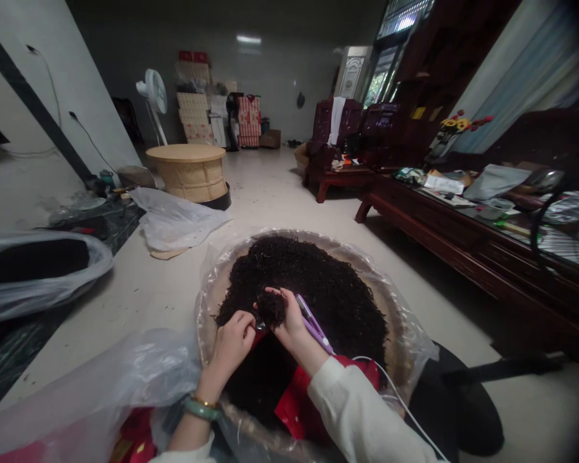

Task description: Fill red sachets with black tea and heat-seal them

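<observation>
A wide round basket (399, 321), lined with clear plastic, holds a heap of dark dried leaves (338, 276) that look like loose tea. My right hand (292, 321) is above the heap, fingers curled round a clump of the leaves (271, 308). Close beside it, my left hand (234, 341) pinches the shiny edge of a small bag (260, 326) with some red showing; most of the bag is hidden. A purple flat-iron-like tool (314, 325) with a white cord lies on the leaves behind my right wrist. Red bags (299, 402) rest under my right forearm.
At the left stands a clear plastic bag (94, 260) with dark contents. Plastic sheeting (174, 218) lies on the floor before a round wooden-topped drum table (186, 153). A long dark wooden table (429, 222) runs along the right. A black round base (463, 405) sits beside the basket.
</observation>
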{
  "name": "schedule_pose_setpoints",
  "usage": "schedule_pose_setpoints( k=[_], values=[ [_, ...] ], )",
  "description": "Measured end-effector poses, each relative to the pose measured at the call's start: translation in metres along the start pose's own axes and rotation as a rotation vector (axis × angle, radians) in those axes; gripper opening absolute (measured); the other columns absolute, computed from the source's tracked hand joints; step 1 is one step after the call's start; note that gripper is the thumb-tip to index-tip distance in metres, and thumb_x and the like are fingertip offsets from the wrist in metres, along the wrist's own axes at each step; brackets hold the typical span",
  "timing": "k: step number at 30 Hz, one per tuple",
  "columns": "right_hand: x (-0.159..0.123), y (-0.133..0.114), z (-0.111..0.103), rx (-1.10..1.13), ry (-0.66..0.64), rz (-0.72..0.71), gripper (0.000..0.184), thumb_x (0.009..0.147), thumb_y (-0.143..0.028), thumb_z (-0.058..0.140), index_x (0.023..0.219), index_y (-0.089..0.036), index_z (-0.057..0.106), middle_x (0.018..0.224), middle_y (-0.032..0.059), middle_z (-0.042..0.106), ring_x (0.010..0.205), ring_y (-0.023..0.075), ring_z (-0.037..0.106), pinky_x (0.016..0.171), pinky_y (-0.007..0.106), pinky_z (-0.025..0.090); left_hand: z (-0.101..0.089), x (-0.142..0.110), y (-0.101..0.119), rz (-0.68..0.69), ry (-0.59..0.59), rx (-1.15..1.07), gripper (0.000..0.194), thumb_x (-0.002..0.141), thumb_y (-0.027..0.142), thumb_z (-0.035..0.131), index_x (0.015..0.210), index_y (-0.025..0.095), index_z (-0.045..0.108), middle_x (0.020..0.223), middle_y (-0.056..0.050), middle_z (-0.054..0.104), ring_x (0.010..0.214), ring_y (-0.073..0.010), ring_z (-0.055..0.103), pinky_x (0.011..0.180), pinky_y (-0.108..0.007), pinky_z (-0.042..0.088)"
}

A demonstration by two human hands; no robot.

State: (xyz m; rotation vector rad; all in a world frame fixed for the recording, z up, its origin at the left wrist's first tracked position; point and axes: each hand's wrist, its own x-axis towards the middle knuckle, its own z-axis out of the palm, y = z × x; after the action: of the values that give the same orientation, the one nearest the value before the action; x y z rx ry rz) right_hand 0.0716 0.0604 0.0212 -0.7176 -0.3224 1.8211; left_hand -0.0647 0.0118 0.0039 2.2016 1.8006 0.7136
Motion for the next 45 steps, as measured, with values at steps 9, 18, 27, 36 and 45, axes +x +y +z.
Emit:
schedule_pose_setpoints(
  k=[9,18,27,36,45],
  values=[
    [0.005,0.006,-0.005,-0.206,0.033,-0.123,0.032,0.072,-0.045,0.056,0.071,-0.017,0.071,0.073,0.0033,0.072,0.072,0.0189,0.064,0.075,0.030,0.049,0.005,0.002,0.001,-0.033,0.020,-0.109,0.023,0.079,0.005,0.044,0.080,0.021,0.061,0.099,-0.004,0.066,0.084,-0.0150,0.062,0.074,-0.024,0.045],
    [-0.001,0.013,-0.004,-0.626,-0.048,-0.334,0.026,0.082,-0.039,0.052,0.075,-0.024,0.072,0.086,0.0000,0.069,0.093,0.0195,0.058,0.096,0.032,0.039,0.002,0.008,0.010,-0.101,0.055,-0.085,0.025,0.077,0.005,0.046,0.084,0.020,0.064,0.111,-0.007,0.066,0.087,-0.0177,0.064,0.077,-0.028,0.049],
    [-0.002,0.003,-0.015,-1.062,-0.281,-0.380,0.028,0.082,-0.020,0.057,0.105,-0.027,0.071,0.116,0.0044,0.063,0.120,0.0224,0.049,0.110,0.041,0.029,0.013,0.010,0.001,-0.102,0.174,-0.138,0.026,0.077,0.009,0.046,0.091,0.020,0.065,0.118,-0.010,0.065,0.099,-0.0213,0.065,0.084,-0.035,0.054],
    [-0.016,-0.012,-0.019,-1.676,-0.437,-0.661,0.027,0.082,-0.013,0.059,0.108,-0.020,0.066,0.100,0.0080,0.058,0.092,0.0210,0.057,0.084,0.036,0.049,0.024,0.008,-0.016,-0.104,0.213,-0.178,0.029,0.074,0.013,0.049,0.098,0.016,0.065,0.118,-0.014,0.066,0.106,-0.0269,0.064,0.093,-0.045,0.053],
    [-0.049,-0.022,0.019,-2.158,-0.556,-0.727,0.028,0.087,-0.034,0.054,0.101,-0.011,0.063,0.100,0.0153,0.056,0.090,0.0272,0.052,0.076,0.039,0.048,0.019,0.002,-0.019,-0.082,0.259,-0.150,0.024,0.073,0.010,0.048,0.091,0.017,0.062,0.119,-0.014,0.063,0.105,-0.0265,0.064,0.091,-0.044,0.054]
  ],
)
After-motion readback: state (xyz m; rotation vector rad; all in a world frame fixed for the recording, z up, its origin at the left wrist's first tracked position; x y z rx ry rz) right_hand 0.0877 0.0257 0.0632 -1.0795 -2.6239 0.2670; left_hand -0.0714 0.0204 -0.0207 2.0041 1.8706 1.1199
